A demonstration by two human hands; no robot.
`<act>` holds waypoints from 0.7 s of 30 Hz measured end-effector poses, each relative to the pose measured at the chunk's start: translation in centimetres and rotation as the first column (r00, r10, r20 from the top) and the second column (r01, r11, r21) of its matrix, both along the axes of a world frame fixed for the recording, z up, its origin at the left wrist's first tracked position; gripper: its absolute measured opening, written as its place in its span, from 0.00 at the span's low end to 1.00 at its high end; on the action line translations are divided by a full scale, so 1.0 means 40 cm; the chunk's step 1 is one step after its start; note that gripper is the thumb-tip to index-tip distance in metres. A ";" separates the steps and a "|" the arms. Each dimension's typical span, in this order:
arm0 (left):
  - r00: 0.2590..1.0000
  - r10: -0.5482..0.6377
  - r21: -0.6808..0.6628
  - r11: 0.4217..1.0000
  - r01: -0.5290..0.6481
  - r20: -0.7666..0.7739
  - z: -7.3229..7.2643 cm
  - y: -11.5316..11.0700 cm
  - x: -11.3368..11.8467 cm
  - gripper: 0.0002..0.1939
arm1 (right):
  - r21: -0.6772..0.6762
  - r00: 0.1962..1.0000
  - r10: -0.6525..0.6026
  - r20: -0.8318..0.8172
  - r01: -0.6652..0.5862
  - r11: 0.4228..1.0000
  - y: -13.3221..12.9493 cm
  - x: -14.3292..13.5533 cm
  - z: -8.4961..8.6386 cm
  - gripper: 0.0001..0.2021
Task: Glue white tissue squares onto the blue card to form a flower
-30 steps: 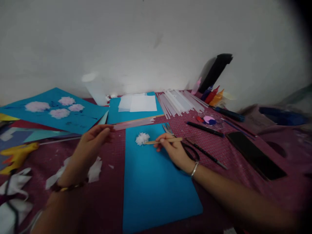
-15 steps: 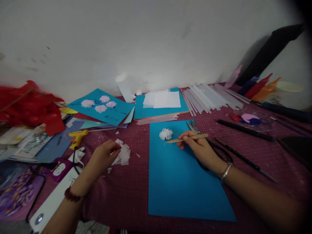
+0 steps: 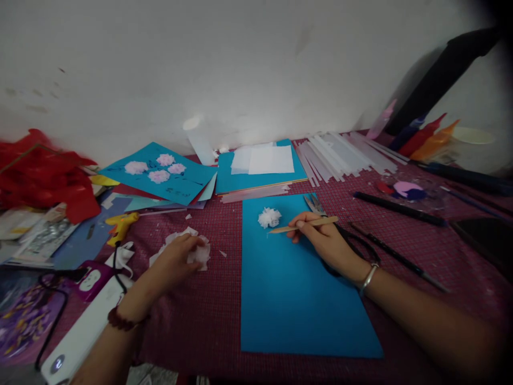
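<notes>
My right hand [image 3: 315,232] grips a pointed wooden stick [image 3: 323,221] over the upper part of a blue sheet of card [image 3: 294,305]. The stick's tip is just below a ruffled white paper flower [image 3: 269,217] on that card. Scissors [image 3: 312,203] lie partly under my right hand, their blades showing past the fingers. On the left, my left hand [image 3: 178,259] rests over a loose heap of white tissue pieces [image 3: 204,251]. Its thumb and fingers are apart, and part of the heap is hidden beneath it.
At the back left lies a blue card with pinkish flowers [image 3: 160,184]. A yellow glue gun [image 3: 121,224] and a white power strip [image 3: 86,321] are at left. Translucent strips [image 3: 340,155], a black pen [image 3: 396,207] and a brush [image 3: 396,256] lie at right.
My left hand has spread its thumb away from its fingers over the tissue pieces, and more tissue shows on its far left side. My right hand keeps the stick near the flower.
</notes>
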State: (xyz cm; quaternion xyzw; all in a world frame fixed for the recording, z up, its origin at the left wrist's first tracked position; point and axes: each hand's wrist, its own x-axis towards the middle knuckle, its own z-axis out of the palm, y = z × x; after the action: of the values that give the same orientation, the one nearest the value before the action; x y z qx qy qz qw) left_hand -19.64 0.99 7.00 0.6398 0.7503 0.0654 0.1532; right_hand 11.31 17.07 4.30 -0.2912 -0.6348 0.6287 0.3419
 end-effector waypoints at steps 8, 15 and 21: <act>0.997 -0.035 -0.001 0.999 0.035 0.067 0.032 -0.005 0.003 0.04 | 0.010 1.000 -0.013 0.002 0.013 1.000 -0.001 0.000 0.004 0.09; 0.944 0.047 0.010 0.998 -0.054 0.326 0.112 -0.007 0.010 0.06 | 0.004 1.000 -0.010 -0.019 0.011 1.000 0.004 0.002 0.002 0.08; 1.000 0.002 -0.068 0.998 -0.002 -0.007 0.046 0.010 0.003 0.09 | 0.023 1.000 -0.009 -0.021 0.009 1.000 0.009 0.011 -0.008 0.08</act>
State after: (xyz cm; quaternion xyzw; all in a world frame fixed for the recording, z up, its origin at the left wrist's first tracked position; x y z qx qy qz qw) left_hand -19.52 1.40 8.85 0.6336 0.7533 0.0376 0.1723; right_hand 11.73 17.43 3.97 -0.2836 -0.6372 0.6227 0.3546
